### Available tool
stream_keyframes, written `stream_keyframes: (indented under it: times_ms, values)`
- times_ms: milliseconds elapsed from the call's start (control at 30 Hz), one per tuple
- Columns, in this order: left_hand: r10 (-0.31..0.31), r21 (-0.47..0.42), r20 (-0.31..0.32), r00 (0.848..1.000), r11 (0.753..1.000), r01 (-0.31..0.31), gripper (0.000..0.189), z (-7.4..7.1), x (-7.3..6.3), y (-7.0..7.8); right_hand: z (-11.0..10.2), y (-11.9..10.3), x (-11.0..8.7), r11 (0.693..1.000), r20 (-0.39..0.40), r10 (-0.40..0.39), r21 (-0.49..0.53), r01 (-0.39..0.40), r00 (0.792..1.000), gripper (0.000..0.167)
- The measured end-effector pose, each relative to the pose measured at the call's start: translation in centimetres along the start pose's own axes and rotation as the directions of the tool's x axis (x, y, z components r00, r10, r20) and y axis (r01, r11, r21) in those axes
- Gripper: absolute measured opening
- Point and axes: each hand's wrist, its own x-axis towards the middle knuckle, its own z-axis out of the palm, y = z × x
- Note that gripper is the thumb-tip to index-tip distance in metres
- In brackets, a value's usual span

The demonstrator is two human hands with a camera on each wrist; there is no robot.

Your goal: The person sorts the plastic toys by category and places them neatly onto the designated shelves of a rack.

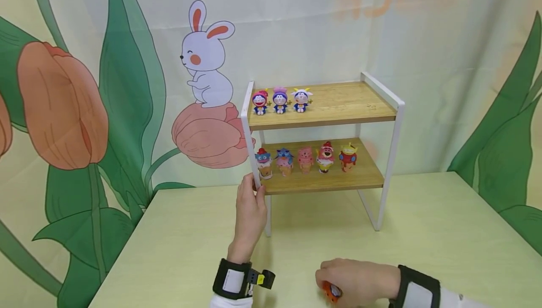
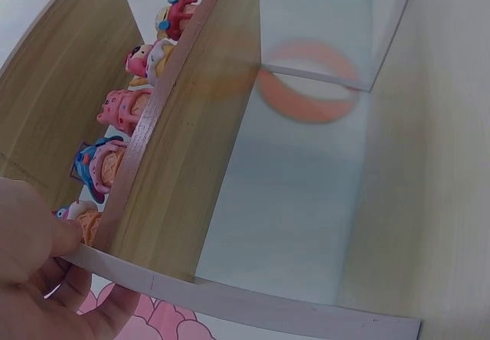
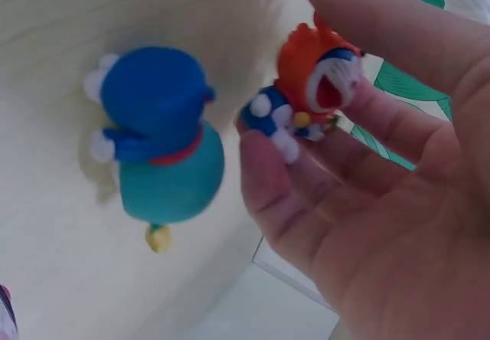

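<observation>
My left hand (image 1: 251, 214) grips the white left upright of a two-tier wooden shelf rack (image 1: 322, 189), at the height of the lower board. In the left wrist view, the thumb of the left hand (image 2: 38, 271) lies close to the nearest ice-cream-cone figurine (image 2: 88, 223); contact cannot be judged. Low in front of the rack, my right hand (image 1: 357, 280) holds a small figurine with an orange hood (image 1: 331, 292). The right wrist view shows this figurine (image 3: 318, 80) between thumb and fingers. Beside it, a blue and teal figurine (image 3: 164, 141) with a yellow tail ball is on the table.
On the upper board's left half stand three figurines, a red-hooded one (image 1: 260, 102), a purple one (image 1: 280, 100) and a white-hooded one (image 1: 301, 100). Several cone figurines line the lower board, among them a pink one (image 1: 306, 159). A printed curtain (image 1: 296, 26) hangs behind the table (image 1: 186, 251).
</observation>
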Motion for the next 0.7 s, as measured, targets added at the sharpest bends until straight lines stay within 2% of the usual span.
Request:
stream_keyframes:
  times_ms: [200,333,533,700]
  values:
    - [0.000,-0.005,0.002,1.000,1.000,0.000,0.031,0.0,0.0,0.0,-0.9,0.3,0.2,0.998,-0.042,-0.027,0.049,0.029,0.999,0.026]
    - [0.005,-0.005,0.002,1.000,1.000,-0.005,0.031,0.0,0.0,-0.1,-1.7,0.2,-0.1,0.996,-0.097,-0.060,0.056,0.066,0.993,0.025]
    - [0.007,-0.005,0.000,1.000,1.000,-0.007,0.031,0.0,-0.1,-0.1,-3.6,-0.4,-0.7,0.994,-0.224,-0.105,0.000,0.108,0.969,0.028]
    - [0.007,-0.003,0.000,1.000,1.000,-0.007,0.031,0.0,-0.1,-0.1,-5.3,-0.6,-1.2,0.995,-0.280,-0.100,0.001,0.105,0.955,0.028]
